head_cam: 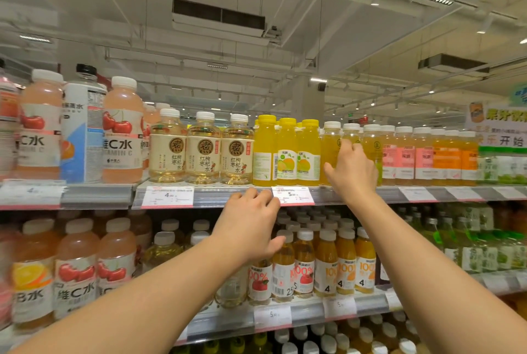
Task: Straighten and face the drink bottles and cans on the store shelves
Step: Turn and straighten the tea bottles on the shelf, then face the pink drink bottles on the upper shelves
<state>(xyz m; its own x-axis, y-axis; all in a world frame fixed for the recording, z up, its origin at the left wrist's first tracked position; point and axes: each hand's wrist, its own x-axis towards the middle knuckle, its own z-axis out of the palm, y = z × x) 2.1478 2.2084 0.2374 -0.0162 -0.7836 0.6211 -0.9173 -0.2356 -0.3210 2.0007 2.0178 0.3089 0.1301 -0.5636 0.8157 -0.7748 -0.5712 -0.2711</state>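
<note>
On the top shelf, my right hand grips a white-capped orange juice bottle, with the fingers curled over its shoulder and the thumb on its left side. Left of it stand yellow-capped juice bottles; the leftmost shows the back of its label. Further left are three cream-label bottles facing front. My left hand hovers lower, its fingers loosely curled at the shelf's price rail, holding nothing.
Tall pink vitamin C bottles and a white carton-like bottle fill the left of the top shelf. Pink- and orange-label bottles run to the right. The lower shelf carries several small 100% juice bottles.
</note>
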